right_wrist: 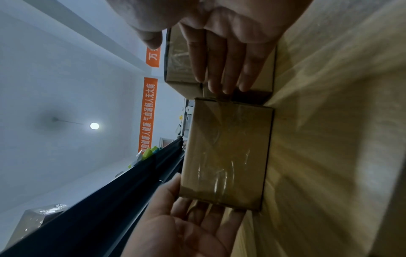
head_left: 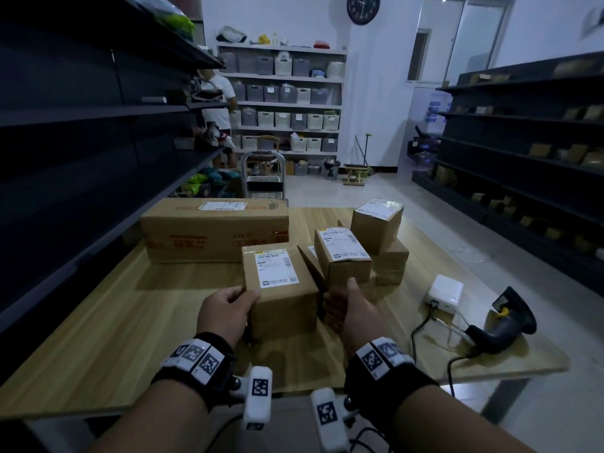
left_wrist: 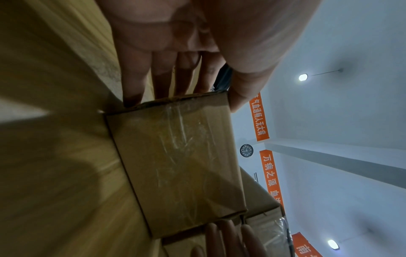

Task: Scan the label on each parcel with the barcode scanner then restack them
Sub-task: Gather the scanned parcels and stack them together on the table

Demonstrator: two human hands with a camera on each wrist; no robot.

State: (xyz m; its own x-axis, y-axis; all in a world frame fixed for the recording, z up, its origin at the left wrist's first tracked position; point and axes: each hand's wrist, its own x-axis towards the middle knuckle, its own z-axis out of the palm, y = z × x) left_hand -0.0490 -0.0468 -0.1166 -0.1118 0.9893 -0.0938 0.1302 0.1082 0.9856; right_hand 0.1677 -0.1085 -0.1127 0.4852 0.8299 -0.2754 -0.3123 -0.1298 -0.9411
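Observation:
A small cardboard parcel [head_left: 284,308] with a white label on top sits at the near middle of the wooden table [head_left: 114,338]. My left hand [head_left: 225,308] presses its left side with straight fingers [left_wrist: 134,78], thumb at the top edge. My right hand [head_left: 340,305] lies flat against its right side, fingers [right_wrist: 219,69] straight and reaching into the gap beside a second labelled parcel [head_left: 343,253]; the thumb is free. The parcel's taped face [left_wrist: 180,165] [right_wrist: 228,153] fills both wrist views. The black barcode scanner [head_left: 500,325] lies on the table's right part, untouched.
A large carton [head_left: 212,230] stands at the back left of the table. A stack of small parcels [head_left: 379,227] rises at the back right. A white adapter [head_left: 446,294] with cables lies near the scanner. Dark shelving lines both sides, and a person [head_left: 219,106] stands far back.

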